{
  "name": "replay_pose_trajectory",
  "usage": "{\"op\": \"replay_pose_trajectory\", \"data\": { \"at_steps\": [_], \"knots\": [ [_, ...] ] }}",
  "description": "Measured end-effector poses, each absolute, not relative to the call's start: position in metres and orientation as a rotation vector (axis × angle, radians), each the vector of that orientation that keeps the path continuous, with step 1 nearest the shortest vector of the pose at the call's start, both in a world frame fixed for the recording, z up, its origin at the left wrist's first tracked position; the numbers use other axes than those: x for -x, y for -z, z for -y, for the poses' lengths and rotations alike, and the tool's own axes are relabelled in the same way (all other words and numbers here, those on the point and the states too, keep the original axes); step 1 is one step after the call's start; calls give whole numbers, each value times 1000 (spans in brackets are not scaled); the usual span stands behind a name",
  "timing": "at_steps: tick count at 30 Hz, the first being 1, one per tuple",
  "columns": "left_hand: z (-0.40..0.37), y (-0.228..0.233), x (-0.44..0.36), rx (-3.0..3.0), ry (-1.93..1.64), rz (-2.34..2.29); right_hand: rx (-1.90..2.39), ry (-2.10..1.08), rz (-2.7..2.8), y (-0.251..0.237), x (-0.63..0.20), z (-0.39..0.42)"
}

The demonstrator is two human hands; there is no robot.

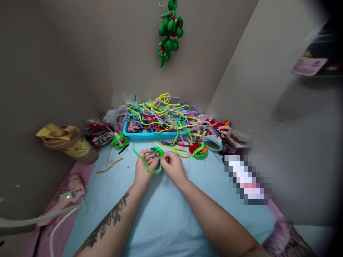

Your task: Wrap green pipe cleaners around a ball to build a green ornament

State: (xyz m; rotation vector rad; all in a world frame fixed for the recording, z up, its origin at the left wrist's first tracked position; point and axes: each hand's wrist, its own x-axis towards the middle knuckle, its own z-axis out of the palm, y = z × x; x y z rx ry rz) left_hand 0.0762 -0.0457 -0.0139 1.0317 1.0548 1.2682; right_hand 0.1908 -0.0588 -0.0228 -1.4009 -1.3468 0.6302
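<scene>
Hands meet at the middle of the pale blue cloth, and the green pipe cleaner sits right between them, so neither has any reach to make. The left hand is closed on the piece, fingers curled round it, with a loose green tail running up and away to the person's left and a lower loop sagging just beneath the knuckles. The right hand is also pinched shut on the same piece from the other side, touching or nearly touching the left. Its coiled part lies at the fingertips, slightly on the far side of both hands; its long axis, so far as the tail shows, runs across from left to right. Beyond, well apart from the hands, the blue tray holds a heap of coloured stems, and an orange stem lies alone on the cloth to the left
</scene>
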Motion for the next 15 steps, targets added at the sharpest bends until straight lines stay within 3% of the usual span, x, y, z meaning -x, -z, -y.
{"op": "replay_pose_trajectory", "data": {
  "at_steps": [15],
  "knots": [
    [35,18,-71,-794,-1201,-1093,1260,-623,1592,24,-198,57]
  ]
}}
